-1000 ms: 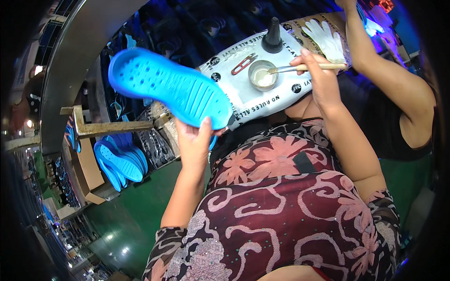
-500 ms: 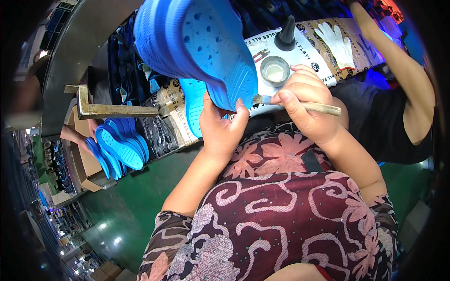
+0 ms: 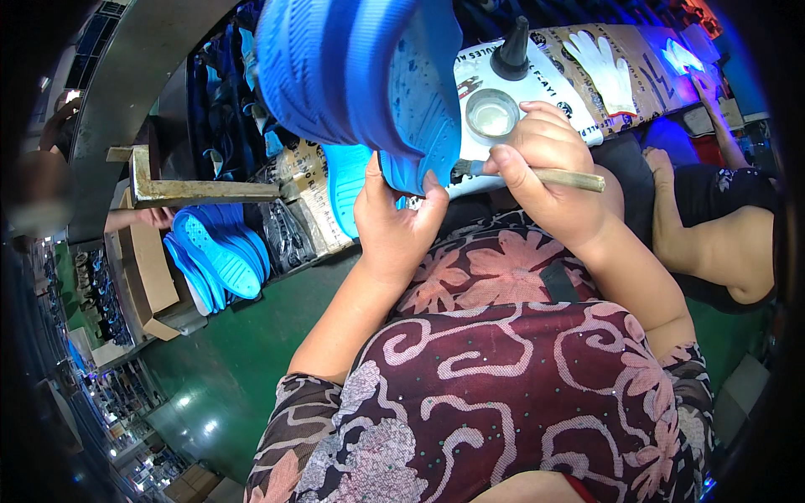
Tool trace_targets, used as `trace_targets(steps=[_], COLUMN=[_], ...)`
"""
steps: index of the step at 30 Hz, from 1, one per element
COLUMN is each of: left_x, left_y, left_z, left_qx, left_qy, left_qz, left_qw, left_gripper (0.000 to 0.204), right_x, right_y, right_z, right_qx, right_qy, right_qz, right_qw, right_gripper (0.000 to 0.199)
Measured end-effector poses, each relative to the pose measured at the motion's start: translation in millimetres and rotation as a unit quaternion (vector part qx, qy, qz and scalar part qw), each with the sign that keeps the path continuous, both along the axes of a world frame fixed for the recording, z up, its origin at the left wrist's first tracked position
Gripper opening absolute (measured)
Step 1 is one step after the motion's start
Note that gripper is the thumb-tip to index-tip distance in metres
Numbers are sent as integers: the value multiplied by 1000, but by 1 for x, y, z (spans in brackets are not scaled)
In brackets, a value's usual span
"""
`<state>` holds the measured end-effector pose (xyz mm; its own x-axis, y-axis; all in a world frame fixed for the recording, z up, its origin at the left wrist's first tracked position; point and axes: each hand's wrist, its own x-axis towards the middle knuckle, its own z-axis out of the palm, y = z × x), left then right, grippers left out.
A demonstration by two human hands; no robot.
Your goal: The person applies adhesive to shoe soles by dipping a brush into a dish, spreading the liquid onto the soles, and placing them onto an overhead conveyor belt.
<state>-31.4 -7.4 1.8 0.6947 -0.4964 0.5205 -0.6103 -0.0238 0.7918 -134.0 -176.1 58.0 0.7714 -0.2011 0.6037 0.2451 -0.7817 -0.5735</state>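
Note:
My left hand (image 3: 397,220) pinches the near end of a blue shoe sole (image 3: 436,163) between thumb and fingers. That sole lies at the right of a thick, tilted stack of ribbed-edged blue soles (image 3: 323,75). My right hand (image 3: 553,172) grips a paintbrush (image 3: 572,178) with a pale wooden handle. Its dark bristles are against or very close to the sole's near right edge; which one I cannot tell. Just beyond my right fingers stands a small round cup (image 3: 492,116) with pale liquid in it. Under the stack, another blue sole (image 3: 344,189) shows.
A black cone-shaped piece (image 3: 512,54) and a white glove (image 3: 601,74) lie on the covered table. To the left is a metal bar (image 3: 201,191). More blue soles (image 3: 220,256) stand beside a cardboard box (image 3: 149,268), near another person's hand (image 3: 155,217). A co-worker's arm (image 3: 704,214) is at right.
The stack has turned, showing more ribbed edges and less of the footbed. My hands have barely shifted. At left, the other person's hands have drawn off the soles; the co-worker at right has lowered an arm.

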Motion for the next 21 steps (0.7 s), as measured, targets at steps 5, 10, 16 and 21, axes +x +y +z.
trace_targets(steps=[5,10,16,21], left_x=[0,-3,-2,-3], left_y=[1,-2,-3,-5], left_z=[-1,0,-1,-3], left_qx=[-8,-11,-21,-36], left_qy=[-23,-4,-35,-37], left_qz=[5,5,5,9], left_qw=[1000,1000,999,999], left_gripper=[55,52,44,43], right_x=[-7,-7,-10,-9], right_y=[-5,-1,-1,-1], right_z=[4,2,1,-1], right_qx=[-13,5,29,34], right_qy=[21,-7,9,-6], right_qz=[-39,11,8,19], right_qw=[999,1000,1000,999], right_gripper=[22,21,19,21])
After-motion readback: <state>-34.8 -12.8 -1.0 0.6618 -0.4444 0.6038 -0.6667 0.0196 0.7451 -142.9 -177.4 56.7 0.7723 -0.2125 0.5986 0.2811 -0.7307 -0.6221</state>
